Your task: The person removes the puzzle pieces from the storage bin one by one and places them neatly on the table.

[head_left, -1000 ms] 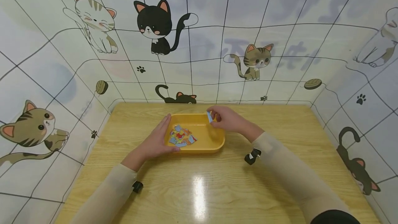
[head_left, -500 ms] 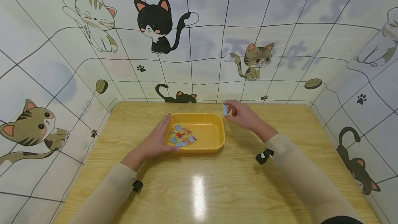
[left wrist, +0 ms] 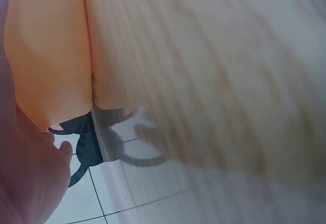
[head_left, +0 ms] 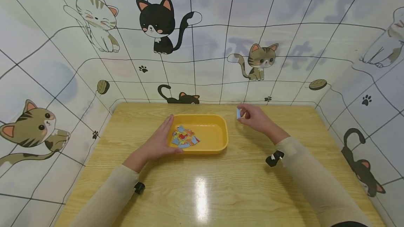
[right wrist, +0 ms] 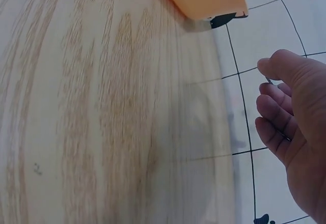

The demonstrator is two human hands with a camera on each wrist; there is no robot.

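In the head view, a yellow plastic tray [head_left: 211, 136] stands on the table, with several colourful puzzle pieces [head_left: 183, 137] heaped in its left end. My left hand [head_left: 156, 142] rests against that end, fingers straight along the side and thumb at the front rim. To the right of the tray, my right hand [head_left: 256, 117] pinches a light blue puzzle piece [head_left: 238, 113] between thumb and fingertips, over the back of the table. The right wrist view shows the right hand [right wrist: 295, 112] with the piece nearly edge-on and mostly hidden by the thumb.
The wood-grain table [head_left: 202, 174] ends at the back against a white wall covering [head_left: 211, 45] with grid lines and cartoon cats. That covering also rises on both sides. Light glares off the table's front middle.
My right hand has carried the light blue piece from over the tray's right end out to the right, past the rim. The left hand and the tray have stayed in place.
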